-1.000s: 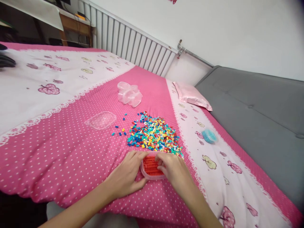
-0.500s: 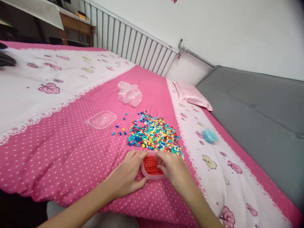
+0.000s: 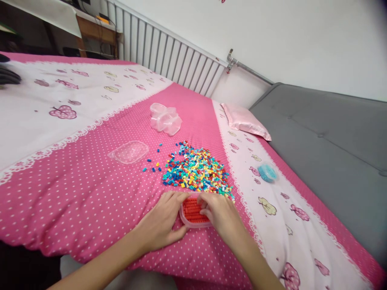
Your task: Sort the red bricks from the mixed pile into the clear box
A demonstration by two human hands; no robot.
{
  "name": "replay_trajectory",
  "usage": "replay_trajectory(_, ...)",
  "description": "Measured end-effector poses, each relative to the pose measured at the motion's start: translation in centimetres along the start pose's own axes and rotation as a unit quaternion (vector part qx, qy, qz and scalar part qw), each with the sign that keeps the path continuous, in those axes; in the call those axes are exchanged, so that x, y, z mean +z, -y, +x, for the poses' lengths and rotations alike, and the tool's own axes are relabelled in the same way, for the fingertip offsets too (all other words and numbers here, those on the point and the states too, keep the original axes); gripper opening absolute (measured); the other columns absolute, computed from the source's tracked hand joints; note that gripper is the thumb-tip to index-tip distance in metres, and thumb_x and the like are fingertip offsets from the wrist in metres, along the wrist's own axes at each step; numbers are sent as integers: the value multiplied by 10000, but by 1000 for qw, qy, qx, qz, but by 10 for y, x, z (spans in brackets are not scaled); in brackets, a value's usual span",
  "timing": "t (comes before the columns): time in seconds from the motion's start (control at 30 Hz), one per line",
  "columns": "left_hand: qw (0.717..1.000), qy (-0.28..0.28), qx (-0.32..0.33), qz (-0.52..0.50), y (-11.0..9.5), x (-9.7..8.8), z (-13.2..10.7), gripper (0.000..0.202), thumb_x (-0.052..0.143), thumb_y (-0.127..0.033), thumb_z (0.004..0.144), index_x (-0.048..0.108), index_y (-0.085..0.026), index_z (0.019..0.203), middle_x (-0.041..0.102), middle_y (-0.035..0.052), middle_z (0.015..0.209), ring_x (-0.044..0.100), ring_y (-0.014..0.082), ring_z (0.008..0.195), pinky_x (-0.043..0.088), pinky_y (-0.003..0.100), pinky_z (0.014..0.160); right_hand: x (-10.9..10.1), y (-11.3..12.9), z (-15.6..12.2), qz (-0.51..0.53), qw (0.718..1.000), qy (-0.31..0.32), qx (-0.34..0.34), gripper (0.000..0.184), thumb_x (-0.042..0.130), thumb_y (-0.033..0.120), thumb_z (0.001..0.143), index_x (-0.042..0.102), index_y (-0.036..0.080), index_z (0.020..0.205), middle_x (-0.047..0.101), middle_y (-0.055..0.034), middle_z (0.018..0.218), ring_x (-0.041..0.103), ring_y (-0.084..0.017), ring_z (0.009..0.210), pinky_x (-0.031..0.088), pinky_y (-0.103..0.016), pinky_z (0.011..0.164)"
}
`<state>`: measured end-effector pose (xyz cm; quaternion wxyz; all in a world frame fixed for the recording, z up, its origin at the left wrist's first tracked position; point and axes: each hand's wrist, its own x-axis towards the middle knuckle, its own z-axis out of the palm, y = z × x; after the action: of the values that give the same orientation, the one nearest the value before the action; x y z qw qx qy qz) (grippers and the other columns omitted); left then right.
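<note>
Almost nothing has changed over the last second: both my hands sit where they were, so the work stands at much the same point. My left hand (image 3: 163, 221) brackets the clear oval plastic container (image 3: 196, 225), fingers at its far rim and thumb near its near-left edge, steadying it. My right hand (image 3: 223, 213) curls over its right end, fingertips bunched close together at the small red plastic pieces (image 3: 191, 210) lined up in rows inside (whether I am pinching one, I cannot tell). Just beyond my grip lies the heap of small multicoloured plastic pieces (image 3: 199, 171); ahead and left, a flat clear plastic lid (image 3: 130, 152).
</note>
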<state>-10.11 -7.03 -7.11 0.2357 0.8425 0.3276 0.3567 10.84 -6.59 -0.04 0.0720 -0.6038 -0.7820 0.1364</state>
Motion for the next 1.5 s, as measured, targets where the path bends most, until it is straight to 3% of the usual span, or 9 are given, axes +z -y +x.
replay_trajectory(0.3, 1000, 5, -4, 5, 2, 1, -1, 707, 663, -140, 845, 306, -258, 1443, 567, 89, 1334, 511, 295, 1240, 448, 456, 1069, -11, -7, -1, 116, 993, -2, 5, 277, 644, -10, 773, 675, 243, 883, 725, 32, 784, 685, -169, 756, 434, -263, 721)
replay_trajectory(0.5, 1000, 2, -12, -2, 0, -1, -2, 718, 669, -133, 839, 300, -275, 1438, 567, 79, 1340, 514, 285, 1249, 444, 446, 1085, -18, -36, -12, 179, 981, -72, 14, 86, 653, 288, 901, 703, 239, 951, 723, -6, 799, 672, -207, 756, 478, -311, 730)
replay_trajectory(0.67, 999, 4, -34, 6, -4, -2, -4, 824, 660, -86, 781, 270, -315, 1470, 565, 63, 1365, 528, 272, 1251, 451, 435, 1093, 35, -68, -25, 310, 937, -150, 61, 517, 407, 609, 1010, 725, 213, 1107, 764, -115, 1078, 721, -265, 977, 559, -382, 881)
replay_trajectory(0.77, 999, 3, -46, 20, -6, -2, -5, 842, 656, -87, 769, 261, -313, 1477, 548, 75, 1407, 516, 277, 1293, 441, 442, 1127, 66, -80, -33, 366, 912, -162, 83, 664, 408, 734, 965, 708, 214, 1249, 727, -148, 1269, 679, -301, 1194, 542, -417, 1027)
replay_trajectory(1.03, 998, -4, -50, 42, -5, -4, -7, 810, 681, -152, 823, 275, -325, 1502, 567, 88, 1414, 553, 289, 1303, 472, 439, 1129, 83, -101, -35, 427, 902, -61, -8, 1010, 561, 879, 782, 495, 223, 1547, 585, -181, 1491, 574, -360, 1361, 474, -464, 1124)
replay_trajectory(1.13, 997, -5, -53, 53, 3, -1, -17, 846, 763, -411, 862, 270, -297, 1540, 544, 136, 1452, 542, 353, 1323, 480, 491, 1116, 93, -89, -33, 432, 898, -79, -8, 1077, 699, 815, 734, 408, 239, 1595, 516, -165, 1555, 522, -353, 1413, 415, -474, 1179)
replay_trajectory(1.23, 995, -45, -57, 75, 10, -4, -21, 715, 591, -583, 965, 304, -259, 1534, 556, 162, 1432, 555, 358, 1312, 484, 503, 1097, 101, -79, -30, 422, 900, -108, 8, 921, 723, 661, 826, 411, 260, 1594, 458, -128, 1604, 496, -321, 1440, 396, -465, 1196)
replay_trajectory(1.37, 966, -124, -157, 163, 26, -33, 11, 367, 301, -403, 1092, 510, -210, 1324, 661, 120, 1204, 646, 263, 1123, 549, 423, 970, 108, -75, -26, 400, 907, -129, 19, 773, 667, 554, 888, 468, 233, 1562, 477, -110, 1592, 479, -288, 1457, 377, -443, 1212)
replay_trajectory(1.5, 946, -85, -190, 247, 62, -74, 74, 295, 367, -258, 1071, 645, -195, 1148, 703, 104, 1163, 627, 261, 1155, 504, 467, 1037, 107, -73, -25, 381, 915, -133, 4, 719, 615, 485, 919, 454, 224, 1570, 484, -107, 1586, 496, -268, 1444, 384, -434, 1210)
